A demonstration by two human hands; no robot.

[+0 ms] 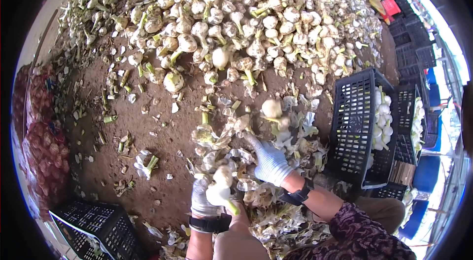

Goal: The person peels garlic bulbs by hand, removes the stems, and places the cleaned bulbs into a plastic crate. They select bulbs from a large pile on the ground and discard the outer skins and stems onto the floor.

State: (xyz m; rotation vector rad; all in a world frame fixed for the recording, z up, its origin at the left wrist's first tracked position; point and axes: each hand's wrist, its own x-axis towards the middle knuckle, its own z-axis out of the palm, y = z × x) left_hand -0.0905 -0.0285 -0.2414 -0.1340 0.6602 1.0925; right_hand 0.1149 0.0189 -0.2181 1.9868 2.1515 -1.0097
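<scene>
My left hand (201,200), in a pale work glove with a dark band at the wrist, is closed round a white garlic bulb (218,194) with a short green stem. To its right and further forward, my right hand (270,162), in a striped white glove, reaches over loose garlic skins (236,154) with its index finger stretched out. I see nothing in it, though its inner side is hidden. Just beyond those fingers is a blurred garlic bulb (271,109). Unpeeled bulbs (212,28) are heaped beyond both hands.
A black crate (352,122) at right leans on its side, with clean white bulbs (382,117) beside its slatted face. Another black crate (96,230) lies at lower left. Red mesh sacks (47,156) stand along the left edge. Stem pieces and skins litter the dirt floor (143,132).
</scene>
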